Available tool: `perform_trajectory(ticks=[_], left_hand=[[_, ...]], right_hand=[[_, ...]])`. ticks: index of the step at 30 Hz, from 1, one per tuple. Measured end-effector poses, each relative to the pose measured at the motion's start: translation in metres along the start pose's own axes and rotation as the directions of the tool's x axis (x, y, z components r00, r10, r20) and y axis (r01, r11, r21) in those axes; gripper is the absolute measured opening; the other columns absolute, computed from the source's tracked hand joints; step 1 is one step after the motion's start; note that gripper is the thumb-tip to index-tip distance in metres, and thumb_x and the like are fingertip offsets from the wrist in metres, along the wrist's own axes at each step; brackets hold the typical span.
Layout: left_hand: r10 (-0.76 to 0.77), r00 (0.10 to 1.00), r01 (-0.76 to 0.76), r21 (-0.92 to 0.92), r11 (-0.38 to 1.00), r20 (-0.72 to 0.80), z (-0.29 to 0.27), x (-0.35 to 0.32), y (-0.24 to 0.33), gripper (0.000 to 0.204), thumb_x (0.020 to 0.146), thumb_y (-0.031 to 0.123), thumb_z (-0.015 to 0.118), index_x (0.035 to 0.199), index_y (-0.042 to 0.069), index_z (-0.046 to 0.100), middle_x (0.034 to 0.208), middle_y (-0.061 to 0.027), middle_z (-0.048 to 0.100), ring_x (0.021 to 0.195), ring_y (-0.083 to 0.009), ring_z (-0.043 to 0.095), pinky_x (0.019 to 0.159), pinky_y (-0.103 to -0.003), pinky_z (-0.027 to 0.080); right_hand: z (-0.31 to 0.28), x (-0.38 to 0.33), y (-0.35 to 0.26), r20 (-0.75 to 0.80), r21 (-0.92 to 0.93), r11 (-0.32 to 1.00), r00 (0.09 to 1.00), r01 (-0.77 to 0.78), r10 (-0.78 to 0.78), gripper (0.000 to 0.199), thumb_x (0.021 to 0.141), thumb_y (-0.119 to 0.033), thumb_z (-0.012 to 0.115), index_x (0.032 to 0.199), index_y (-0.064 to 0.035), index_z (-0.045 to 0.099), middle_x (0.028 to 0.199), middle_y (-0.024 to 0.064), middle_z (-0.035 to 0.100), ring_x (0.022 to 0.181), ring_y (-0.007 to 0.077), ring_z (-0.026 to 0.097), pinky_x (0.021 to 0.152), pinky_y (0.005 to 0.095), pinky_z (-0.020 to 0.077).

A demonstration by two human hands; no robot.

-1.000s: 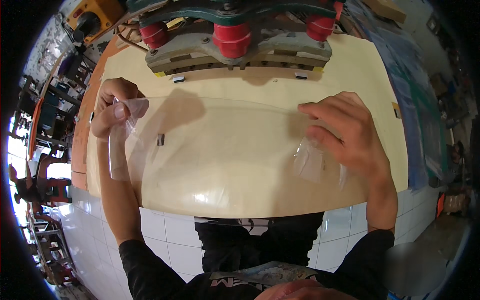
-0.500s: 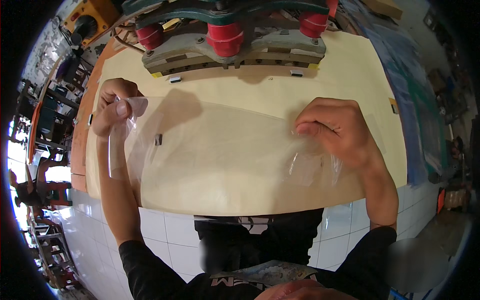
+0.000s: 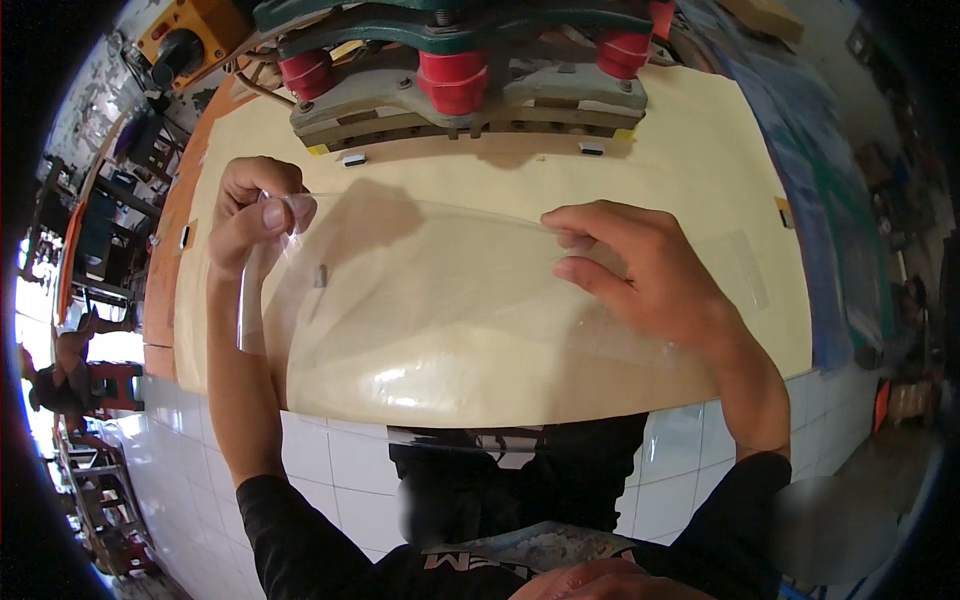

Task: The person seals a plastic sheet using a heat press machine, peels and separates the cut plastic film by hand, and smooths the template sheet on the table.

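A large clear plastic sheet (image 3: 430,300) hangs in front of me over a cream-coloured table (image 3: 700,180). My left hand (image 3: 250,215) pinches the sheet's upper left corner between thumb and fingers. My right hand (image 3: 640,270) grips the sheet's top edge near the middle, fingers curled over it. The sheet bows between both hands, and its lower edge reaches the table's front rim.
A machine head (image 3: 460,70) with red cylinders and a grey-green plate stands at the table's far edge. A yellow switch box (image 3: 190,40) sits at the upper left. White floor tiles (image 3: 330,460) lie below. A person (image 3: 60,370) stands far left.
My right hand has slid leftward along the sheet's top edge, from its right end toward the middle. My left hand has kept its pinch on the corner.
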State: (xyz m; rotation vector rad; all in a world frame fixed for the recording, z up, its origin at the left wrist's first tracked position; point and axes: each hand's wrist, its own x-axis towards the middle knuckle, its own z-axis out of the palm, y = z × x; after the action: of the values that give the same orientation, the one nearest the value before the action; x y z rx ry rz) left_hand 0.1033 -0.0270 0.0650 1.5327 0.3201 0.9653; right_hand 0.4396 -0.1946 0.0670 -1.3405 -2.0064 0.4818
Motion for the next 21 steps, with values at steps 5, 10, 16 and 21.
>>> perform_trajectory(ticks=[5, 10, 16, 21], left_hand=[[0.003, 1.000, -0.003, 0.008, 1.000, 0.010, 0.007, 0.001, 0.002, 0.019, 0.069, 0.017, 0.068, 0.072, -0.001, 0.064, 0.060, -0.0094, 0.056, 0.055, -0.0143, 0.051, 0.052, -0.027, 0.038], [0.001, 1.000, -0.002, 0.036, 0.999, 0.016, 0.003, 0.002, 0.000, 0.018, 0.070, 0.018, 0.068, 0.073, 0.000, 0.064, 0.061, -0.0087, 0.057, 0.056, -0.0130, 0.051, 0.052, -0.026, 0.037], [-0.064, 0.998, 0.062, 0.064, 0.996, 0.026, 0.009, 0.005, -0.005, 0.019, 0.076, 0.019, 0.070, 0.078, 0.001, 0.067, 0.065, -0.0058, 0.060, 0.056, -0.0083, 0.050, 0.049, -0.022, 0.036], [-0.065, 0.998, 0.066, 0.053, 0.996, -0.024, 0.026, 0.007, -0.010, 0.016, 0.076, 0.015, 0.072, 0.082, 0.001, 0.070, 0.068, -0.0037, 0.062, 0.059, -0.0075, 0.050, 0.051, -0.022, 0.037]], right_hand=[[0.007, 0.007, -0.002, -0.064, 0.155, 0.988, 0.998, 0.017, -0.007, 0.020, 0.085, -0.011, 0.072, 0.099, 0.0003, 0.062, 0.087, 0.0130, 0.068, 0.078, 0.0224, 0.069, 0.070, 0.0321, 0.0555], [-0.002, 0.010, -0.008, 0.012, 0.220, 0.960, 0.984, -0.175, 0.177, 0.011, 0.083, -0.006, 0.074, 0.086, 0.0012, 0.067, 0.079, 0.0063, 0.068, 0.074, 0.0140, 0.063, 0.072, 0.0273, 0.0512], [-0.039, 0.025, 0.005, 0.202, 0.338, 0.927, 0.974, -0.164, 0.099, 0.009, 0.085, 0.003, 0.064, 0.094, 0.0041, 0.068, 0.087, 0.0080, 0.067, 0.079, 0.0136, 0.063, 0.076, 0.0265, 0.0503], [-0.062, 0.039, -0.009, 0.373, -0.025, 0.992, 0.919, -0.127, 0.127, 0.022, 0.087, -0.009, 0.062, 0.105, 0.0031, 0.062, 0.083, 0.0090, 0.067, 0.081, 0.0143, 0.064, 0.076, 0.0293, 0.0496]])
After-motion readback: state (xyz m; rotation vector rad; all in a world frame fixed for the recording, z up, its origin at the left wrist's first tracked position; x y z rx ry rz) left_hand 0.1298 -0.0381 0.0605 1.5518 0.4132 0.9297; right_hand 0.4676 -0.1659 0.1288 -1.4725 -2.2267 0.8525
